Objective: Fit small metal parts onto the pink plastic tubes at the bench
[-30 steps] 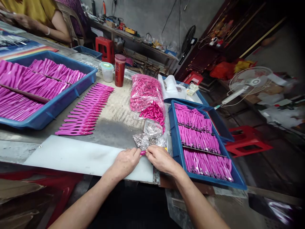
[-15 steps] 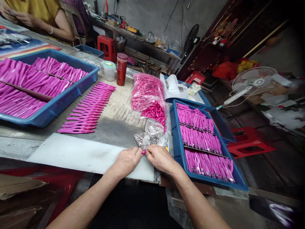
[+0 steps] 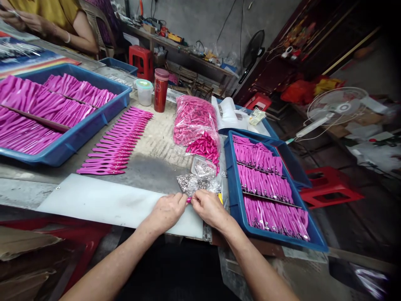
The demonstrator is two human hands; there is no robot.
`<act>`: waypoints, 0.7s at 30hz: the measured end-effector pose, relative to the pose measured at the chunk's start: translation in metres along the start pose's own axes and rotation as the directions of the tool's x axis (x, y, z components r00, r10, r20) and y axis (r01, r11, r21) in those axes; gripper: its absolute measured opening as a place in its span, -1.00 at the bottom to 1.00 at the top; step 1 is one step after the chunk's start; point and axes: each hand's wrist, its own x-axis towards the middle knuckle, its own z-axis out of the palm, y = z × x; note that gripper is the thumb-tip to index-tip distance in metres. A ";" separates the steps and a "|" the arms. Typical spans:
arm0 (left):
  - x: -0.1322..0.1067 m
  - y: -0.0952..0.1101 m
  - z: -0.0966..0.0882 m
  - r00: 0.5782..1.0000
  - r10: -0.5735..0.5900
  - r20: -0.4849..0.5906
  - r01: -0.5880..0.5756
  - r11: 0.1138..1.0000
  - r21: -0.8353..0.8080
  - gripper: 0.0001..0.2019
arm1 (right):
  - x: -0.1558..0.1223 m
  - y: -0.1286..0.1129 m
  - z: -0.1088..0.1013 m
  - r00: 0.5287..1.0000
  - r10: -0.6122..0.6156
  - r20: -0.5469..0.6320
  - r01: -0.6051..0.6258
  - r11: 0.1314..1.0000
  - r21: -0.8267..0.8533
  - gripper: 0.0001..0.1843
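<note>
My left hand [image 3: 169,212] and my right hand [image 3: 208,207] meet over the right end of a white board [image 3: 119,205]. Both are closed in a pinch on one small glossy magenta piece [image 3: 189,200], of which only a short bit shows between the fingertips; the rest is hidden. Just beyond my fingers lies a clear plastic bag of small metal parts [image 3: 188,182]. Behind it, an open clear bag [image 3: 196,119] spills glossy magenta teardrop-shaped pieces [image 3: 203,146]. Left of these, a slanted row of long magenta pieces with pointed glossy ends [image 3: 114,144] lies on the table.
A blue tray [image 3: 90,129] of flat magenta strips stands left; another blue tray [image 3: 230,184], with metal-ended strips, stands right. A red tumbler [image 3: 161,91] and a lidded tub [image 3: 144,94] stand at the back. Another person [image 3: 67,25] sits at far left.
My hands keep their pinch in nearly the same place. The view shifts very slightly. The other person's hands at far left have moved a little.
</note>
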 end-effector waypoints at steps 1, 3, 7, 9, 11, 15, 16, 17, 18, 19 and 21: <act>0.000 0.000 0.000 1.000 -0.003 0.000 0.003 1.000 0.000 -0.85 | 0.000 0.000 0.001 1.000 0.003 -0.008 -0.003 1.000 0.016 -0.82; 0.000 0.000 -0.001 1.000 -0.010 -0.003 0.010 1.000 -0.013 -0.84 | -0.001 0.002 0.001 1.000 0.015 -0.018 -0.014 0.998 0.066 -0.84; 0.002 -0.001 -0.004 1.000 -0.024 0.009 0.024 0.999 -0.032 -0.82 | -0.004 0.008 -0.004 0.998 0.033 -0.047 -0.023 0.978 0.208 -0.89; 0.003 -0.001 -0.006 0.999 -0.032 0.018 0.032 0.999 -0.036 -0.82 | -0.007 0.010 -0.007 0.998 0.024 -0.062 -0.006 0.962 0.273 -0.90; 0.003 -0.001 -0.007 0.999 -0.037 0.015 0.038 0.999 -0.035 -0.81 | -0.009 0.011 -0.008 0.997 0.008 -0.080 0.017 0.952 0.307 -0.91; 0.003 -0.001 -0.006 0.999 -0.041 -0.016 0.041 0.999 -0.029 -0.80 | -0.010 0.008 -0.005 0.994 -0.016 -0.106 0.046 0.959 0.280 -0.84; 0.002 -0.001 -0.005 0.999 -0.039 -0.026 0.038 0.999 -0.034 -0.80 | -0.009 0.007 -0.004 0.995 -0.020 -0.100 0.047 0.961 0.273 -0.83; 0.002 -0.001 -0.005 0.999 -0.036 -0.036 0.034 0.999 -0.041 -0.81 | -0.009 0.006 -0.003 0.996 -0.019 -0.092 0.044 0.962 0.270 -0.81; 0.002 -0.001 -0.004 0.998 -0.032 -0.045 0.030 0.998 -0.047 -0.81 | -0.008 0.004 -0.002 0.996 -0.015 -0.085 0.038 0.962 0.272 -0.80; 0.001 -0.002 -0.004 0.998 -0.028 -0.052 0.025 0.998 -0.053 -0.81 | -0.007 0.003 -0.001 0.997 -0.009 -0.078 0.030 0.960 0.279 -0.80; 0.001 -0.002 -0.004 0.998 -0.021 -0.057 0.017 0.998 -0.059 -0.80 | -0.006 0.001 -0.001 0.997 0.011 -0.071 0.011 0.953 0.303 -0.79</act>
